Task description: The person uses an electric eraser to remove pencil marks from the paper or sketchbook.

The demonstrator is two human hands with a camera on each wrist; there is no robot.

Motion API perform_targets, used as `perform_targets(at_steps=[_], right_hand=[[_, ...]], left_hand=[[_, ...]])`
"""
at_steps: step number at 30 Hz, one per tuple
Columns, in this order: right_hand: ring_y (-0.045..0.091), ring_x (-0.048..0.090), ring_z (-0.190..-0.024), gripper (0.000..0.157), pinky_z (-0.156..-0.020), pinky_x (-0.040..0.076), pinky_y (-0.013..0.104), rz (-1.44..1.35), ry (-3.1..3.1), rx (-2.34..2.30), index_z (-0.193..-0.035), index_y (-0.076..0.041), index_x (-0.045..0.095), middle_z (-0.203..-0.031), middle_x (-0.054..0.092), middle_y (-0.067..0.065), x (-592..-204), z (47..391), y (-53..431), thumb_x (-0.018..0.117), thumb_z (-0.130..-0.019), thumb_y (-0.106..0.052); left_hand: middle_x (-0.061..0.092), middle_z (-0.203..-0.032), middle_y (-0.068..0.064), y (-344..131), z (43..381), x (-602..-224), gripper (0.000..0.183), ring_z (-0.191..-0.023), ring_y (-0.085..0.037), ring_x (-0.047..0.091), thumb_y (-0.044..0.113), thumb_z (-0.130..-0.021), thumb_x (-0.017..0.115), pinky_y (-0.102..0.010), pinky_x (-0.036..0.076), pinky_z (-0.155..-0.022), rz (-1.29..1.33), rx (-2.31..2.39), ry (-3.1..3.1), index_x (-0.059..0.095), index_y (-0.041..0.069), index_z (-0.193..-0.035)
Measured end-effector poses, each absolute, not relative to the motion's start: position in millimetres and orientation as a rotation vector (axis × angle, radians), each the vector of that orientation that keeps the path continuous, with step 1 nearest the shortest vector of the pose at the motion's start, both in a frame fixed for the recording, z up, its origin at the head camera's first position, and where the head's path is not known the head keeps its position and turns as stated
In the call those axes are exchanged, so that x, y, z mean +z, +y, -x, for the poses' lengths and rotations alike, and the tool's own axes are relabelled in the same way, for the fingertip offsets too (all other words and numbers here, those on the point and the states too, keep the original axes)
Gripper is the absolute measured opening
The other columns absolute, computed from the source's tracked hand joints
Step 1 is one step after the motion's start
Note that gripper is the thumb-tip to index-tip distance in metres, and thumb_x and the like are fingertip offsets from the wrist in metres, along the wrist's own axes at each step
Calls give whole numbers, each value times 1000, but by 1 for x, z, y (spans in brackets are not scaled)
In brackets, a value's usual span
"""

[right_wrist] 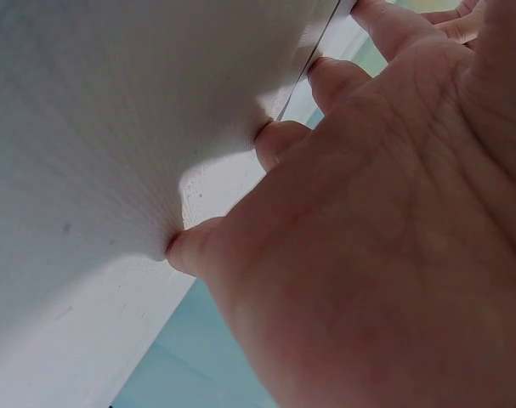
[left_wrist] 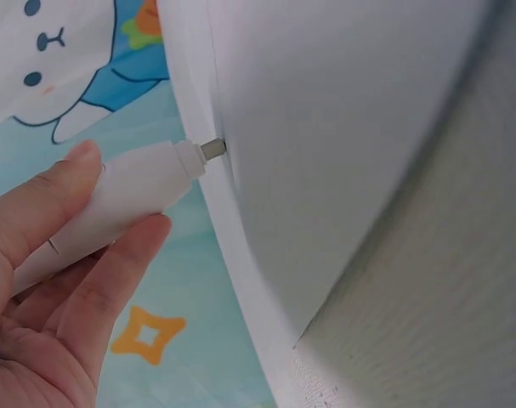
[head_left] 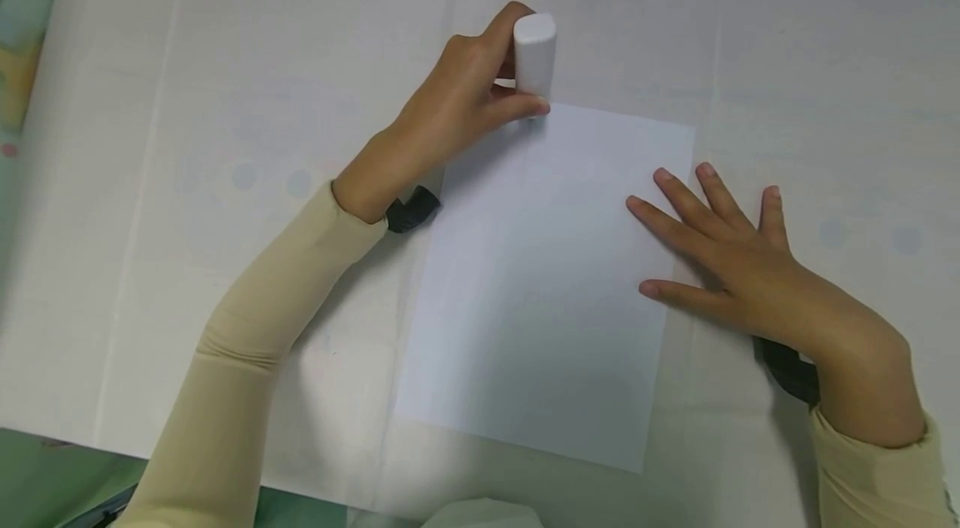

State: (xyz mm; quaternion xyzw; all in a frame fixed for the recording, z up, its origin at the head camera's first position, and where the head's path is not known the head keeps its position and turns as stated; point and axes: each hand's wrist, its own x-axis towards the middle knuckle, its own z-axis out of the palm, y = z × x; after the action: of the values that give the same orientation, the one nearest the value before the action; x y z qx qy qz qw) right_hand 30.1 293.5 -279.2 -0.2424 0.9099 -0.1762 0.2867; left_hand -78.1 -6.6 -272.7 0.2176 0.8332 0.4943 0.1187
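Observation:
My left hand (head_left: 461, 95) grips a chunky white pen-shaped tool (head_left: 536, 53) between thumb and fingers, holding it roughly upright at the top edge of a blank white paper sheet (head_left: 540, 286). The left wrist view shows the tool (left_wrist: 126, 191) ending in a short grey tip (left_wrist: 213, 149), which meets the paper or lies very close to it; I cannot tell which. Spread wide, my right hand (head_left: 731, 266) rests at the sheet's right side, some fingertips on the paper and others on the table cover. In the right wrist view, fingertips of that hand (right_wrist: 368, 238) press the surface.
A pale cover (head_left: 247, 95) lies over the table under the sheet. Black wrist straps (head_left: 412, 210) show below the sleeves. Past the table's edges, a printed blue-green backdrop (left_wrist: 198, 297) is visible. A white rounded shape (head_left: 483, 514) sits at the bottom of the head view.

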Motion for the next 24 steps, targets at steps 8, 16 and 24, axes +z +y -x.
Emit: perform_targets(at_steps=[8,16,24], right_hand=[[27,-20,-148,85,-105,-29,65,656,2436,-470,-157,-32,16,-164,-4,0,-281,-31,294,69,-90,-39],[27,-20,-148,85,-104,-29,65,656,2443,-489,-157,-32,15,-164,-4,0,-281,-35,294,68,-91,-39],[25,-19,-148,83,-106,-28,64,630,2438,-530,-156,-33,16,-164,-2,0,-281,-39,292,68,-91,-37]], left_hand=[[65,-109,-11,-5,77,-272,53,-98,-15,67,6,-84,76,-17,54,-85,-624,1460,2397,43,-3,-125],[65,-111,-12,-5,77,-271,55,-98,-16,67,7,-85,76,-16,54,-85,-641,1425,2424,42,-3,-127],[63,-114,-14,-8,77,-275,56,-100,-19,67,7,-85,75,-18,55,-86,-661,1430,2417,40,-4,-129]])
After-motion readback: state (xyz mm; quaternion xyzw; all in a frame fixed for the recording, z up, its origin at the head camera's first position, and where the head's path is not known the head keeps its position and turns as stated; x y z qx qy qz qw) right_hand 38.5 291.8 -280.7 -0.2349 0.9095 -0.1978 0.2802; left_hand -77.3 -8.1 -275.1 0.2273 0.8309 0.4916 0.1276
